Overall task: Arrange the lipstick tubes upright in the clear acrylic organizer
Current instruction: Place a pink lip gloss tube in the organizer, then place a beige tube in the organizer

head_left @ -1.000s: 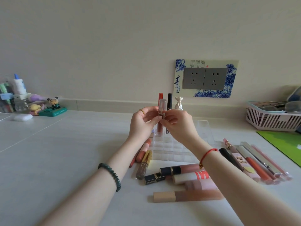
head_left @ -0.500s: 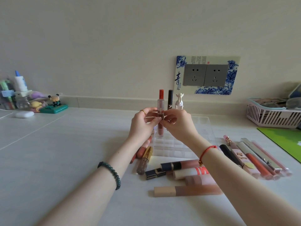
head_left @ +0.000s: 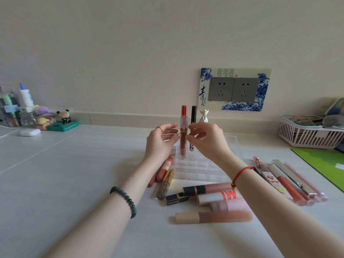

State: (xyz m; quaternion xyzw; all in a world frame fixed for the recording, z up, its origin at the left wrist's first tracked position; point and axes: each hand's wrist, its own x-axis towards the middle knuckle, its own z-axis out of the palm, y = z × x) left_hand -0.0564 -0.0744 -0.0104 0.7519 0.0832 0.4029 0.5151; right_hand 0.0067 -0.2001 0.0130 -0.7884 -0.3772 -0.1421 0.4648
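Her left hand (head_left: 160,140) and right hand (head_left: 208,142) were loosely open, flanking one clear-capped tube (head_left: 183,140) upright in the organizer (head_left: 201,168). Two more stood behind: a red-capped tube (head_left: 184,110) and a black-capped tube (head_left: 193,114).

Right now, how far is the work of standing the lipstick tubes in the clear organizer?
Done: a red-capped tube and a black-capped tube stand upright in the organizer. In hand: a brown tube stands in a slot, fingertips of the left hand and right hand at its sides. Left: many tubes lie flat on the table around it.
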